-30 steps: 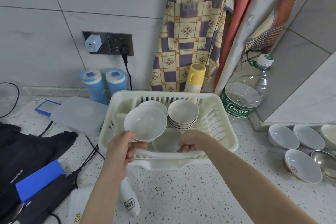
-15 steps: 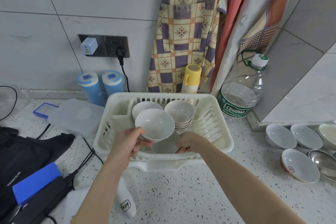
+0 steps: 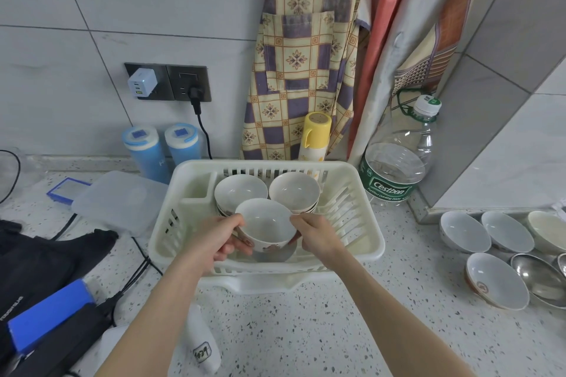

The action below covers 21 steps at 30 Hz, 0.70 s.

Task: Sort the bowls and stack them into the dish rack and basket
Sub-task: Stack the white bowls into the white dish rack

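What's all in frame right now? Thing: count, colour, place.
rack: 1, cream, counter centre
held bowl: 1, white, over rack front, above a grey dish
stacks: 2, white bowls, rack back
loose bowls: 4 white, counter right
steel bowls: at least 1, far right, partly cut off
bottle: 1, clear, right of rack
flask: 1, yellow, behind rack
canisters: 2, blue, by wall
lid: 1, clear, left of rack
apron: 1, checked, hanging
charger: 1, white, in socket
bag: 1, black, left edge
left hand: grips held bowl
right hand: fingers on bowl rim
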### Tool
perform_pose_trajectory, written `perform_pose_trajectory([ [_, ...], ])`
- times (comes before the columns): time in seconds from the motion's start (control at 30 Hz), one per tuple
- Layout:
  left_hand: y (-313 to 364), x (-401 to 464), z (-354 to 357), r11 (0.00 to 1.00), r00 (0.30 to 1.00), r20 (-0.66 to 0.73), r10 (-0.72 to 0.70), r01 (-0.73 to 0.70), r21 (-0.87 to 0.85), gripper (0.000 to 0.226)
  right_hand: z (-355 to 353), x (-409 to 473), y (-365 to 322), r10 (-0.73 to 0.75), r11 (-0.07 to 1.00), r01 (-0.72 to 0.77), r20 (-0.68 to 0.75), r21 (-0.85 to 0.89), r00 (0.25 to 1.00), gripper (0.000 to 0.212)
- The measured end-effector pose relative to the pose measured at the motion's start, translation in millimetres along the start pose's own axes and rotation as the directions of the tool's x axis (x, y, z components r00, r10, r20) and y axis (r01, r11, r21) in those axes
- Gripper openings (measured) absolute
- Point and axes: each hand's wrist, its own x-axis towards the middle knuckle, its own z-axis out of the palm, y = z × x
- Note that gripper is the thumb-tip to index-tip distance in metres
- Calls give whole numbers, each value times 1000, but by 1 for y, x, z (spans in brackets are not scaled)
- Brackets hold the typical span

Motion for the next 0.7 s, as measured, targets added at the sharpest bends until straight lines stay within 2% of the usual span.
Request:
perform_pose_trajectory([
  [0.07,3,2,-2,999,999,30,-31,31,15,22,0,1,1,-11,1000,11,7,20,1000,22],
  [0.2,8,3,1,986,990,100,-99,84,142,24,-3,2,4,45,998,-46,15,37,999,41],
  [0.33,10,6,3,973,984,114,-138,113,201,27,-5,3,5,83,996,-84,11,24,996,26],
  [0.4,9,8,3,969,986,102,-131,106,223,29,-5,4,5,107,994,-107,-16,22,994,23],
  [0.57,4,13,2,967,994,63,-92,74,243,19,-4,6,5,169,986,-169,-52,0,984,38],
  [0.7,-6,24,2,940,999,-2,-34,33,339,14,-1,7,5,207,974,-212,-66,-84,976,33],
])
